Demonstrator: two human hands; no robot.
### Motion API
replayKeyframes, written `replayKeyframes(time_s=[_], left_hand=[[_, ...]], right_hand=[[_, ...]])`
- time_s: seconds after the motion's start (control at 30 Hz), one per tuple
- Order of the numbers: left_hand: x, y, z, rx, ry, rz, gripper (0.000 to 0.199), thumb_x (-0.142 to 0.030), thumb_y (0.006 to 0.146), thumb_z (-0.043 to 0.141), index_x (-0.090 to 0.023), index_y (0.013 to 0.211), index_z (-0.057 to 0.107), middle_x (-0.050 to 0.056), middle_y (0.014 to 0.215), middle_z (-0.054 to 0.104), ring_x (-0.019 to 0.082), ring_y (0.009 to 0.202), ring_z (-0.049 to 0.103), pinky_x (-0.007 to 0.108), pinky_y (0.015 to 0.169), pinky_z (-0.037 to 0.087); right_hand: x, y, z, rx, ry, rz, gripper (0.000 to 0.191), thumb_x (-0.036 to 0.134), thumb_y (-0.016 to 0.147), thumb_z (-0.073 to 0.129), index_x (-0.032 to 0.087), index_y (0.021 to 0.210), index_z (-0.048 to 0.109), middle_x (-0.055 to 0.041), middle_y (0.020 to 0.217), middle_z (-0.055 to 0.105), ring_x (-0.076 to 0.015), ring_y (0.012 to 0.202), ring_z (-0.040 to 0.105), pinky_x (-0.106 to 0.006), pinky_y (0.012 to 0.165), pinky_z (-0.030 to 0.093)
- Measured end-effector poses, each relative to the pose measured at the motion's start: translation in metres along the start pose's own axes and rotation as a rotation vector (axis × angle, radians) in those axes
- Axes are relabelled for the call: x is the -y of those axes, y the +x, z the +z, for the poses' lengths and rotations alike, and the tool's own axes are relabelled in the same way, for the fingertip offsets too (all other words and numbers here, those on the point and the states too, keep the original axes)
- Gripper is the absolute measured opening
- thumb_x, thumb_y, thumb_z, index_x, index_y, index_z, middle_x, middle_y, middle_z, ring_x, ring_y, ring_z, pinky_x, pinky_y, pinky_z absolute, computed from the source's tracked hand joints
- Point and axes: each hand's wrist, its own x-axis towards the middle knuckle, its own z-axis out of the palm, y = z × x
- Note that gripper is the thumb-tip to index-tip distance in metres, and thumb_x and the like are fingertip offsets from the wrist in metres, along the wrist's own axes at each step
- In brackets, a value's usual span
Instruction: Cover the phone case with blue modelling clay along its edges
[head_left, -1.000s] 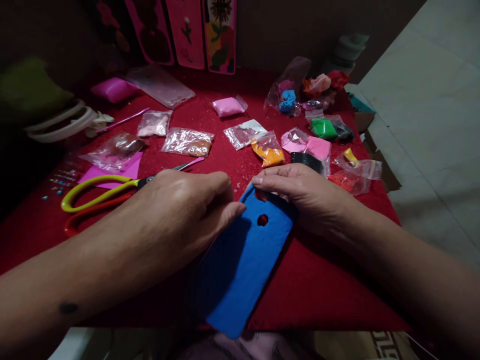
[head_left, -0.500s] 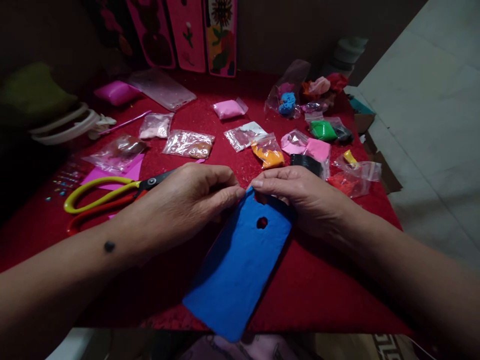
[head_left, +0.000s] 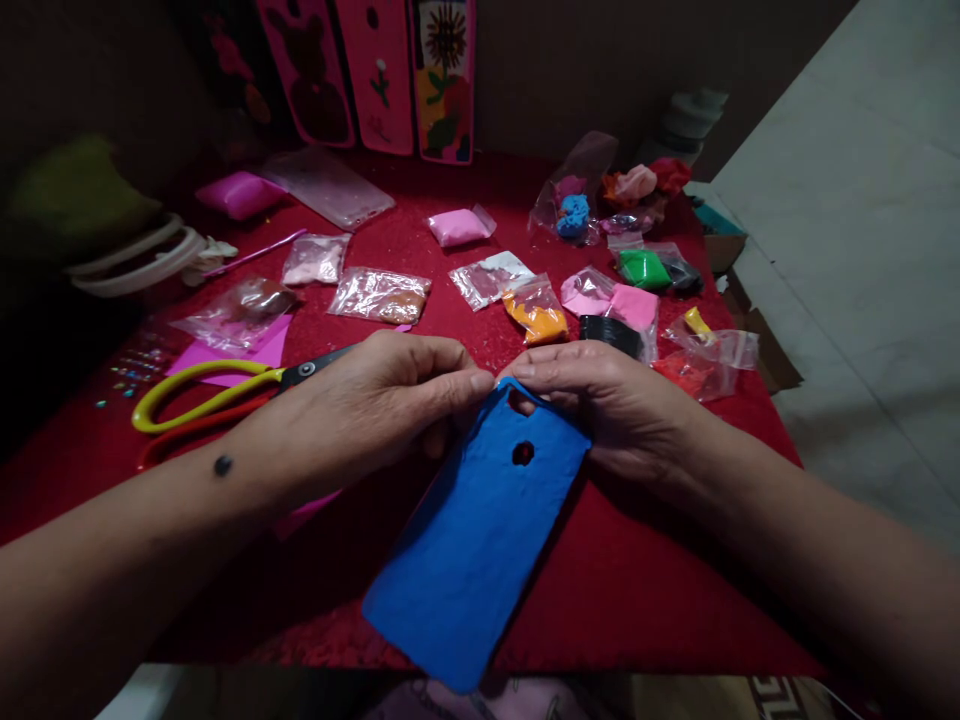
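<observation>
A phone case (head_left: 480,540) covered in blue clay slants toward me, its two cutouts near the far end. My left hand (head_left: 397,390) pinches the case's far left corner between thumb and fingers. My right hand (head_left: 600,400) grips the far edge just beside it, thumb on top and the other fingers underneath, partly hidden. Both thumbs almost meet at that corner. Under my left forearm lie scissors (head_left: 210,395) with one yellow and one red handle; part of them is covered by the arm.
Clay packets lie across the red cloth (head_left: 675,580): orange (head_left: 541,318), green (head_left: 643,268), pink (head_left: 459,226) and several others. A clear phone case (head_left: 330,185) lies at the back left. Decorated panels (head_left: 446,80) lean on the wall. Small gems (head_left: 135,372) sit at left.
My right thumb has shifted slightly off the corner, so the upper cutout shows more fully. The view has tilted a little; both hands still hold the blue case.
</observation>
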Motion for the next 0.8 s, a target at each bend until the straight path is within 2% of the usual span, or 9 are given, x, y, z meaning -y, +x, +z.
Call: replayKeyframes(time_s=[0.2,0.33,0.47,0.57,0.7,0.8], left_hand=[[0.001,0.002,0.003,-0.004,-0.013,-0.015,0.039,-0.051,0.087,0.057,-0.018,0.067,0.056,-0.004,0.056,0.051,0.008,0.048,0.042,0.018,0.042,0.031],[0.000,0.001,0.004,-0.008,-0.035,-0.013,0.038,-0.049,0.088,0.057,-0.018,0.065,0.056,-0.004,0.056,0.051,0.008,0.049,0.043,0.017,0.043,0.034],[-0.008,-0.002,0.003,-0.079,-0.039,0.034,0.033,-0.047,0.087,0.060,-0.018,0.069,0.061,-0.004,0.058,0.054,0.008,0.052,0.049,0.017,0.046,0.038],[-0.015,-0.006,0.005,-0.135,-0.033,0.065,0.020,-0.039,0.080,0.068,-0.019,0.080,0.066,-0.004,0.067,0.061,0.010,0.059,0.054,0.017,0.050,0.042],[-0.015,-0.009,0.009,-0.178,-0.026,0.120,0.016,-0.034,0.081,0.066,-0.021,0.091,0.064,-0.002,0.077,0.065,0.014,0.068,0.059,0.021,0.054,0.045],[-0.014,-0.011,0.013,-0.218,0.026,0.167,0.013,-0.032,0.082,0.064,-0.023,0.091,0.064,-0.002,0.077,0.063,0.015,0.068,0.058,0.023,0.053,0.043]], right_hand=[[0.000,-0.001,0.000,0.041,0.026,0.039,0.010,0.005,0.075,0.063,0.008,0.065,0.066,-0.0017,0.061,0.059,-0.0068,0.051,0.051,-0.018,0.052,0.042],[-0.001,-0.001,0.000,0.035,0.061,0.054,0.013,0.007,0.079,0.063,0.008,0.066,0.066,-0.0027,0.062,0.060,-0.0077,0.052,0.053,-0.018,0.054,0.046],[0.001,-0.001,-0.001,0.098,0.135,0.066,0.019,0.005,0.079,0.057,0.007,0.065,0.069,-0.0060,0.063,0.065,-0.0102,0.054,0.060,-0.019,0.056,0.051],[0.001,-0.002,-0.003,0.143,0.129,0.060,0.011,0.004,0.075,0.063,0.008,0.066,0.070,-0.0041,0.061,0.065,-0.0092,0.053,0.060,-0.017,0.052,0.050],[0.000,-0.003,-0.005,0.109,0.115,0.043,0.009,0.008,0.073,0.069,0.009,0.065,0.067,-0.0032,0.063,0.064,-0.0086,0.055,0.058,-0.017,0.053,0.049],[-0.002,-0.003,-0.005,0.102,0.088,0.025,0.013,0.014,0.069,0.078,0.010,0.066,0.066,-0.0020,0.064,0.063,-0.0084,0.055,0.056,-0.018,0.054,0.047]])
